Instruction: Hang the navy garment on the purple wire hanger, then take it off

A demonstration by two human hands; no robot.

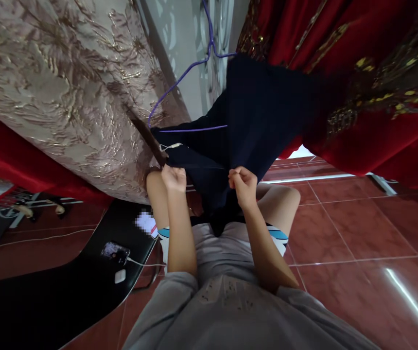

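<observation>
A dark navy garment (256, 116) hangs in front of me on a purple wire hanger (190, 68). My left hand (174, 177) is closed on the garment's lower edge at the left. My right hand (243, 183) is closed on the same edge further right. Both fists pinch the cloth just above my knees. Part of the hanger's bottom bar crosses the fabric; its hook runs out of view at the top.
A beige embossed curtain (66, 87) hangs at the left and red gold-embroidered drapes (369, 82) at the right. A black table (48, 291) at the lower left carries a phone (114, 252) on a white cable. Red floor tiles (358, 243) spread to the right.
</observation>
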